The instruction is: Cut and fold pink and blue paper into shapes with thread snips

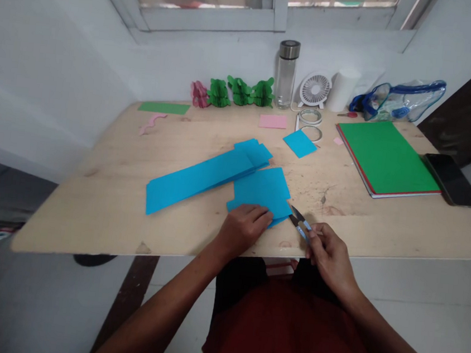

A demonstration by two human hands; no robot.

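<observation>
Notched paper: bright blue, matte, flat, layered, with stepped corners (259, 187); it lies near the front edge of the wooden table (187, 239).
Left hand: on the notched paper's near edge (247, 228), fingers bent over it; whether they pinch it, I cannot tell.
Right hand: grasping the snips (328, 253).
Snips: one pair, dark pointed metal blades parted at the notched paper's right corner (299, 222).
Long blue strips: smooth, stacked, count unclear, left of the notched paper and reaching behind it (197, 178).
Small blue piece: one, four-sided, behind and right of the notched paper (300, 143).
Folded paper shapes: four, ruffled, three green and one pink, far behind the notched paper (240, 91).
Tape rolls: two rings, beyond the small blue piece (310, 116).
Green sheet: one, rectangular, right of the notched paper (389, 159).
</observation>
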